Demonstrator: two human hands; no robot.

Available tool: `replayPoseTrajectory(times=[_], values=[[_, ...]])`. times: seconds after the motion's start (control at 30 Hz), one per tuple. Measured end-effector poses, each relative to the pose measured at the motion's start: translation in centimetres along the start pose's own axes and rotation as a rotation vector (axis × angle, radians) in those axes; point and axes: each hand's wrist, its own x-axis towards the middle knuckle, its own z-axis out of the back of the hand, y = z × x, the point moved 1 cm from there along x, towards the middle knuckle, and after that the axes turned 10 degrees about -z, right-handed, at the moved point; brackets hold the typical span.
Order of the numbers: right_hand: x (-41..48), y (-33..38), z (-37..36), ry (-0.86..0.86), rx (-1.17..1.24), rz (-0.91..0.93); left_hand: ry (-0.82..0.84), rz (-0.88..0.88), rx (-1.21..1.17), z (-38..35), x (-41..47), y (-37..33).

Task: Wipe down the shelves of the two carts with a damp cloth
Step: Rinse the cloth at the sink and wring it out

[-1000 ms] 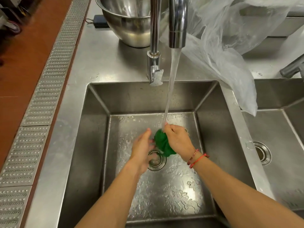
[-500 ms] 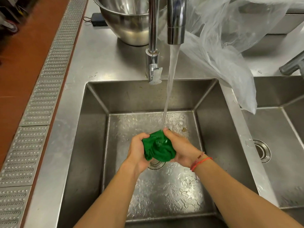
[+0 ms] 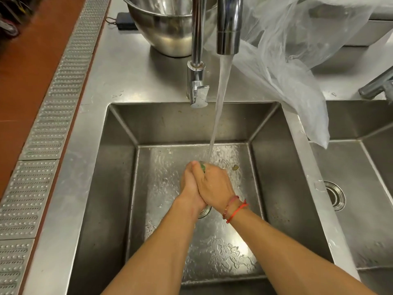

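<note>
My left hand (image 3: 190, 188) and my right hand (image 3: 214, 184) are pressed together over the steel sink (image 3: 119, 158), squeezing the green cloth (image 3: 202, 167) between them. Only a thin green sliver of the cloth shows between the fingers near the top; the rest is hidden inside the hands. Water runs from the tap (image 3: 228, 26) and lands right at the top of my hands. The carts are not in view.
A large steel bowl (image 3: 165, 33) stands behind the tap. A clear plastic bag (image 3: 287, 67) hangs over the divider toward a second sink (image 3: 361, 188) on the right. A ribbed metal strip (image 3: 49, 124) edges the counter on the left, beside a red floor.
The cloth was visible as a green wad between my hands; both hands have now closed over it and moved slightly up into the water stream, hiding almost all of it.
</note>
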Motion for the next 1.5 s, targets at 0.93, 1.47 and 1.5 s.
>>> replayPoseTrajectory(times=[0.93, 1.47, 1.5], values=[[6.7, 7.5, 9.0, 0.006, 0.454, 0.037, 0.167, 0.053, 0.393, 2.9, -0.4, -4.3], [3.2, 4.0, 9.1, 0.087, 0.36, -0.077, 0.306, 0.036, 0.406, 3.1, -2.6, -6.5], [1.9, 2.6, 8.4, 0.14, 0.381, -0.117, 0.33, 0.032, 0.398, 3.1, -2.8, -6.6]])
